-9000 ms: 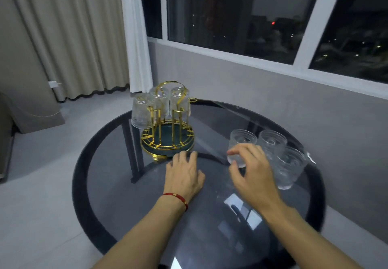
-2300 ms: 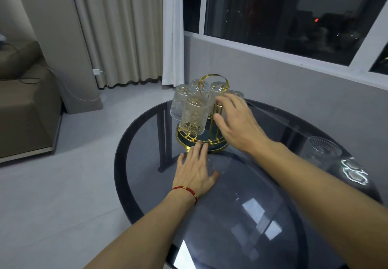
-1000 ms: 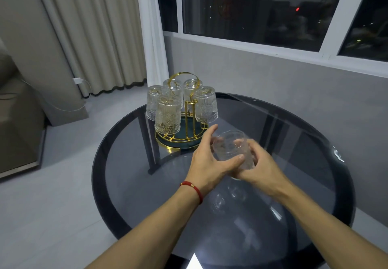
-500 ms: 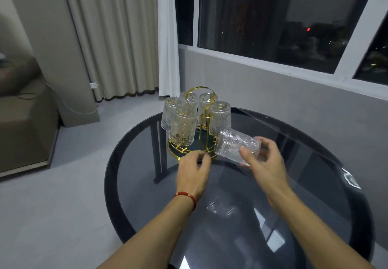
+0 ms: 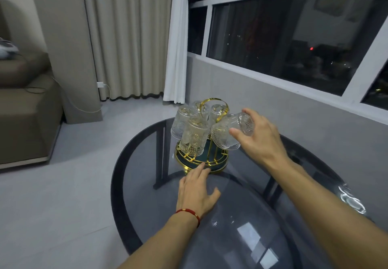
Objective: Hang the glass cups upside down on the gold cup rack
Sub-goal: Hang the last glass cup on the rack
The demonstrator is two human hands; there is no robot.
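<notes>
Your right hand [image 5: 259,140] grips a glass cup [image 5: 231,131] by its base end, fingers wrapped round the thick bottom; the cup is tilted, mouth down and leftward, at the right side of the gold rack [image 5: 201,157] and touching or just short of it, I cannot tell which; your left hand [image 5: 196,191] lies flat and released on the table [image 5: 241,237], fingertips at the rack's near rim; four cups [image 5: 194,135] already hang upside down on the rack, and a fifth may be hidden behind your cup. Judge the cup stiff, brittle and fairly weighty; its ribbed wall should give some grip, yet glass is slick, so hold the base firmly and guide the mouth over a free peg without knocking its neighbours. The table is dark glass, hard and unforgiving to a dropped cup; beyond it, pale curtains [image 5: 126,38] on the far left, a night window [image 5: 294,27] on the far right, a sofa [image 5: 23,111] at left.
</notes>
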